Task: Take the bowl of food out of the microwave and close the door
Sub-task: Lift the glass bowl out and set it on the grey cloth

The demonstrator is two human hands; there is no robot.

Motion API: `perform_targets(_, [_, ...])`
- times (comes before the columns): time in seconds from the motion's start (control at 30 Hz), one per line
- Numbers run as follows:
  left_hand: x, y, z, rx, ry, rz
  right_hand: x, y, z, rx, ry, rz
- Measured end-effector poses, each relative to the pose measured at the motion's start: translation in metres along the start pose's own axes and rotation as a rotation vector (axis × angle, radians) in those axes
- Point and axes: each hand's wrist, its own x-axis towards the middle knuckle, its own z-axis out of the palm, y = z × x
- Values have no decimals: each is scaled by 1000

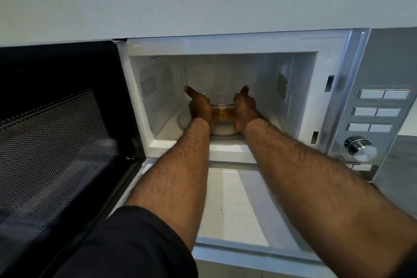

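A clear glass bowl (223, 113) with yellow-orange food sits on the glass turntable (183, 122) inside the open microwave (255, 74). Both my arms reach into the cavity. My left hand (198, 106) is pressed against the bowl's left side, thumb raised. On the bowl's right side my right hand (244, 107) clasps it the same way. The bowl's sides are hidden behind my hands. The microwave door (56, 133), black with a mesh window, is swung wide open to the left.
The control panel (370, 119) with silver buttons and a knob (361, 148) is to the right of the cavity. A white counter (230, 214) lies below the microwave. A white wall with orange and blue decorations rises above.
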Motion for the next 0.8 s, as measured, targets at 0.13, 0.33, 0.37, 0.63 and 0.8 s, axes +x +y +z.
perform_targets(0.13, [-4,-2,5,-61,-11,-19,5,5,2,44,3,-20])
perform_targets(0.33, [-9,-3,12,-81,64,14,-2,2,2,71,11,-52])
perform_targets(0.37, [-9,-3,11,-80,66,11,-4,1,1,78,11,-57])
perform_targets(0.63, [-39,14,8,-104,71,-22,-32,-12,-5,74,24,-57])
perform_targets(0.8, [-78,16,4,-160,109,-13,-65,-13,-21,105,-7,-21])
